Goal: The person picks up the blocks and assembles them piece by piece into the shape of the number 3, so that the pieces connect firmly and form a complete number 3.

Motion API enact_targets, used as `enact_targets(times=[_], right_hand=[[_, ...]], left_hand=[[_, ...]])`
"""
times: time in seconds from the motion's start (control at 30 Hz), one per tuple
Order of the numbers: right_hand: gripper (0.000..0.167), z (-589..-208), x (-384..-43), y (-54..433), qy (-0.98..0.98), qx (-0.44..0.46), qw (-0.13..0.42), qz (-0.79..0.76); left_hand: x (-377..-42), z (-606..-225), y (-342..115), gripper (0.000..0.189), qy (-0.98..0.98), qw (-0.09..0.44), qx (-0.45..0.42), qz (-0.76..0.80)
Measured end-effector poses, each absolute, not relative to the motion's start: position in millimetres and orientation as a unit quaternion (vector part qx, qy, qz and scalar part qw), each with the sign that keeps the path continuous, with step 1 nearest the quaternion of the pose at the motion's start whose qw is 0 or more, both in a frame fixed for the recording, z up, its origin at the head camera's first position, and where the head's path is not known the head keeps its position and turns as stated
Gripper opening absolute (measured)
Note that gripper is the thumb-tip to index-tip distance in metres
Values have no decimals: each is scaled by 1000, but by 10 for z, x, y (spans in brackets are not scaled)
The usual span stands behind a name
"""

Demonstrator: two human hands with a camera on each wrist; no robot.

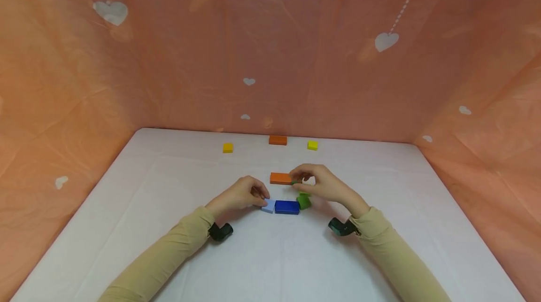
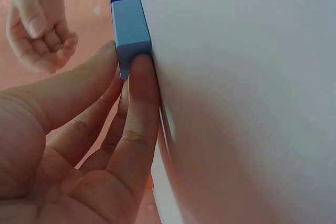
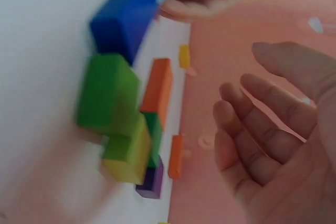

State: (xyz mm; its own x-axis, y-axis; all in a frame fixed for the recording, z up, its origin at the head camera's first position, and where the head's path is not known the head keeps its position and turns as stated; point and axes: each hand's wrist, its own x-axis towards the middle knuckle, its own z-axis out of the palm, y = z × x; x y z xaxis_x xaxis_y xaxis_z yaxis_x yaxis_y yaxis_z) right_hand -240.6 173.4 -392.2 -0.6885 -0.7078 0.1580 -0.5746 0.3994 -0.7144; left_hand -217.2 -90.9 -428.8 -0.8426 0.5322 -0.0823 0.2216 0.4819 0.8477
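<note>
In the head view, my left hand [image 1: 242, 194] reaches in from the left and pinches a light blue block [image 2: 131, 24] between thumb and fingers. That block meets one end of a dark blue block [image 1: 287, 207] lying on the white table. A green block [image 3: 102, 95] sits askew at the dark blue block's other end, with a yellow-green block [image 3: 128, 156] against it. Above these, my right hand [image 1: 323, 183] hovers with loosely bent fingers [image 3: 273, 135] and nothing in them. Beyond lie an orange block [image 1: 280, 178], a darker green block [image 3: 154, 137] and a purple block [image 3: 151, 183].
Along the table's far edge stand a red-orange block [image 1: 277, 140], an amber block [image 1: 227, 148] and a yellow block [image 1: 312, 145]. An orange cloth [image 1: 270, 58] with white hearts walls in the back and sides of the white table [image 1: 270, 264].
</note>
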Motion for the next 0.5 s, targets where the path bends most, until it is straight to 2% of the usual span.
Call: enact_targets(times=[0.23,0.5], right_hand=[[29,-3771,-2562,1777,829,-353,95,-424],[29,-3721,-2802,1878,841,-335,56,-421]], left_hand=[[-2121,-4279,-907,10,849,177,204,454],[-2152,-4295,-918,9,850,173,203,454]])
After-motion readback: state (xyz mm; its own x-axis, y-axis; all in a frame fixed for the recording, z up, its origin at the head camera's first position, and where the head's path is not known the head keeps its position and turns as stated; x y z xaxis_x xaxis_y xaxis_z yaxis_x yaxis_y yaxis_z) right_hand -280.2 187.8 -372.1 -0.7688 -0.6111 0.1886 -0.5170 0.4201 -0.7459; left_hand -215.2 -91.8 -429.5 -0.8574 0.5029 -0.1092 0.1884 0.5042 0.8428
